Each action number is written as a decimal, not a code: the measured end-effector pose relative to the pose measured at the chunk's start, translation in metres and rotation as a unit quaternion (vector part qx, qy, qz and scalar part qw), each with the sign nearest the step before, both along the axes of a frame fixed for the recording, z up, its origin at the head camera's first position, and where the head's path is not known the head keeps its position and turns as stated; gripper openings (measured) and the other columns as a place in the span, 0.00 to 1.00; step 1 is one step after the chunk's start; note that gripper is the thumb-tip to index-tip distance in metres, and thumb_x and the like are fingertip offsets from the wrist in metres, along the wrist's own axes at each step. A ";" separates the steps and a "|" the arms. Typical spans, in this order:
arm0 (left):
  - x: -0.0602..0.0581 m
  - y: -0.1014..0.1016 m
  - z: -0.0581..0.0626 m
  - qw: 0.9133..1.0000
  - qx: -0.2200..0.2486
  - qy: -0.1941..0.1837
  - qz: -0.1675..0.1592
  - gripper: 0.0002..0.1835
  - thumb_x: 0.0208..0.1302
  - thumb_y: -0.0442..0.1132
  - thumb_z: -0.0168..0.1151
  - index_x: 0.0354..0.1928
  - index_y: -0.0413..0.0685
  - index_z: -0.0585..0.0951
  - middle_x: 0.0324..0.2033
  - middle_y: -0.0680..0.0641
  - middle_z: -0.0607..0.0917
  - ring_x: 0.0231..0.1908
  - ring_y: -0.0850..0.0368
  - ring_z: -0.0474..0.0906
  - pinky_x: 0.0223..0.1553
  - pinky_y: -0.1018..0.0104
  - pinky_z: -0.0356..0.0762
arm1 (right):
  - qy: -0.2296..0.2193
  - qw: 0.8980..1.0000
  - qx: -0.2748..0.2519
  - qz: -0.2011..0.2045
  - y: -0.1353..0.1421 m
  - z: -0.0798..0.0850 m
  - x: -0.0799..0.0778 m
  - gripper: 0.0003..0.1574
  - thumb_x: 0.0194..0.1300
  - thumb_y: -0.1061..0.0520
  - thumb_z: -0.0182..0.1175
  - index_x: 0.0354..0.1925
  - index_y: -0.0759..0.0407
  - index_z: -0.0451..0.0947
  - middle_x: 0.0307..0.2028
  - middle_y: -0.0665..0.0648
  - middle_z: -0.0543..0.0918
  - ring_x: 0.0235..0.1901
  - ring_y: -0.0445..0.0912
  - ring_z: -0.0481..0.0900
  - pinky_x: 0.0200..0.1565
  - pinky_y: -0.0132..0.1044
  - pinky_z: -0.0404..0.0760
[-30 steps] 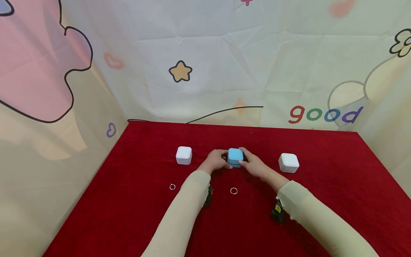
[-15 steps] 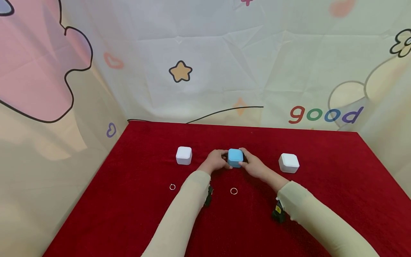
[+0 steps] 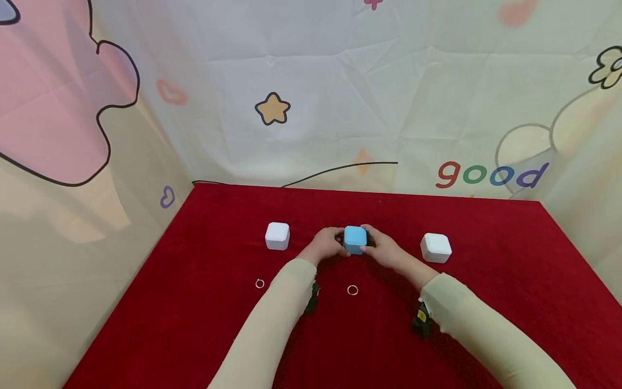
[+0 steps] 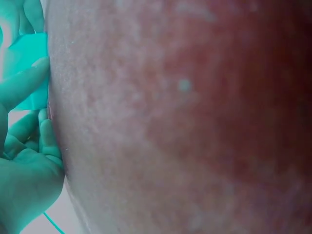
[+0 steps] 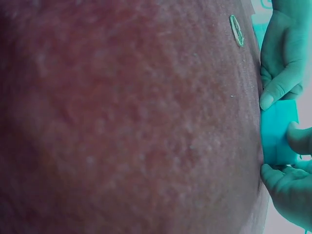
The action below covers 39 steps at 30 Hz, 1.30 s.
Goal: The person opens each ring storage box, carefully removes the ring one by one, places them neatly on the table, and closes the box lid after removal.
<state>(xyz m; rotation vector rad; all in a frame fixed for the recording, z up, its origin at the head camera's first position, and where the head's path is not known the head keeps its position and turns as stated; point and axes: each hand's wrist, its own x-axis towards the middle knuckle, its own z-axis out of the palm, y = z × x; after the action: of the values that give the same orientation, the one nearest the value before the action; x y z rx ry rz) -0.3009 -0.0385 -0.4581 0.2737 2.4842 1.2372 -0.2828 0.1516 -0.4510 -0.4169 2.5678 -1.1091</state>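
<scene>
On red cloth (image 3: pixel 369 346), both hands (image 3: pixel 325 243) (image 3: pixel 385 251) hold a blue box (image 3: pixel 355 239)

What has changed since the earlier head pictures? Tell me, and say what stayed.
The thin seam low on the blue box, visible a second ago, no longer shows; its lid seems pressed down. Nothing was taken or released: the left hand and right hand still hold it. The left white box, right white box, left ring and right ring stayed put.

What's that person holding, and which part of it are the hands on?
The blue box. The left hand holds it by its left side, and the right hand by its right side.
</scene>
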 end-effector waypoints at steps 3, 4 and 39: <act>0.000 0.000 0.002 1.000 0.003 -0.006 -0.012 0.38 0.59 0.32 0.72 0.72 0.37 0.70 0.64 0.37 0.80 0.63 0.44 0.76 0.67 0.52 0.75 | -0.007 1.000 -0.018 0.004 0.003 0.001 0.001 0.40 0.76 0.62 0.55 0.77 0.74 0.51 0.74 0.78 0.62 0.74 0.70 0.62 0.73 0.62 0.66; 0.000 0.000 0.002 1.000 0.008 -0.012 -0.017 0.38 0.59 0.32 0.71 0.73 0.37 0.70 0.64 0.37 0.80 0.63 0.44 0.76 0.68 0.51 0.75 | -0.008 1.000 -0.022 0.004 0.003 0.001 0.001 0.40 0.76 0.62 0.55 0.77 0.74 0.51 0.74 0.78 0.62 0.74 0.70 0.62 0.73 0.62 0.66; 0.016 -0.018 0.059 1.000 -0.013 0.005 -0.006 0.19 0.74 0.41 0.58 0.62 0.43 0.82 0.62 0.41 0.83 0.60 0.47 0.77 0.61 0.54 0.79 | 0.023 0.992 -0.094 -0.083 0.032 0.044 0.026 0.29 0.75 0.57 0.57 0.68 0.69 0.67 0.62 0.71 0.78 0.60 0.61 0.79 0.56 0.40 0.83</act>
<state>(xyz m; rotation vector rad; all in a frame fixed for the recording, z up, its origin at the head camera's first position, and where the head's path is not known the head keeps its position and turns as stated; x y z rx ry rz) -0.2846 -0.0568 -0.3989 0.2873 2.5018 1.2013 -0.2568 0.1839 -0.4074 -0.2786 2.5858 -1.4220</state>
